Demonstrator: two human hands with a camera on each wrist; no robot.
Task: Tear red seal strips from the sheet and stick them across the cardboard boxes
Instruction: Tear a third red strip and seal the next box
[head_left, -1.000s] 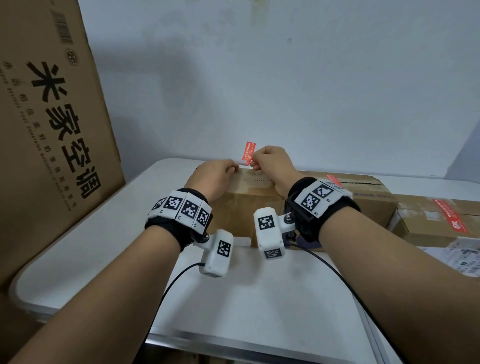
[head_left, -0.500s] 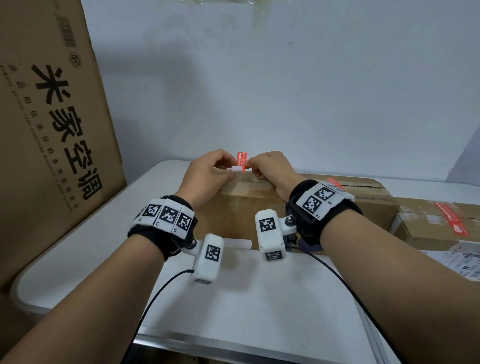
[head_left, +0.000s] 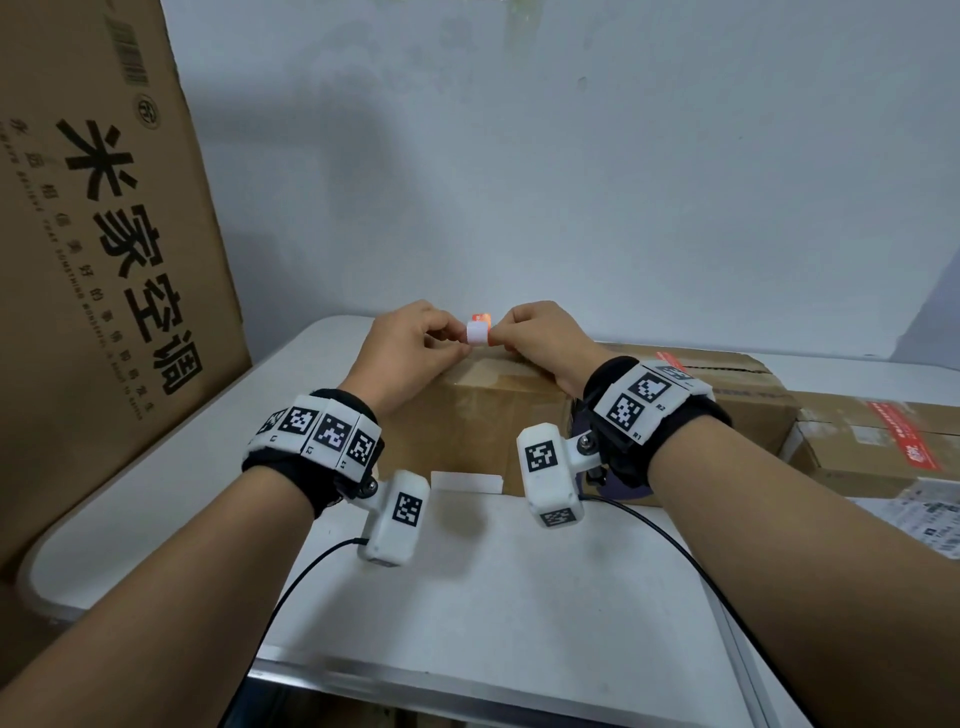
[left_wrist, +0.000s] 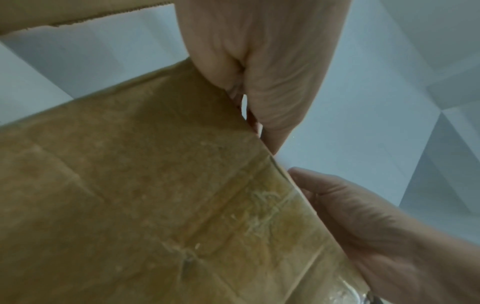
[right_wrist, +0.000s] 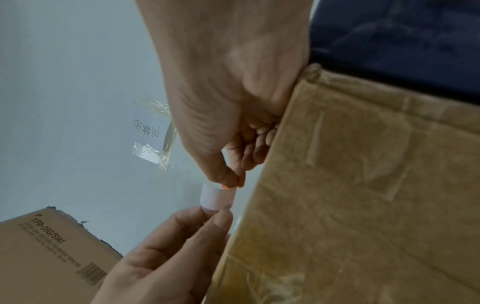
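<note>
A small red seal strip with its white backing curled toward me is held above the near cardboard box. My left hand pinches the white backing at its left side. My right hand pinches the strip at its right side. In the right wrist view the white backing spans between the right hand above and the left hand below, beside the box. A red seal lies on that box's top behind my right wrist. The left wrist view hides the strip.
A second box with a red seal across it stands at the right. A tall printed carton leans at the left. The white table carries a white slip and printed paper. The wall is close behind.
My left hand lifted off the box top and took hold of the strip. The strip, upright and red-faced in my right hand before, now shows its white backing curled between both hands.
</note>
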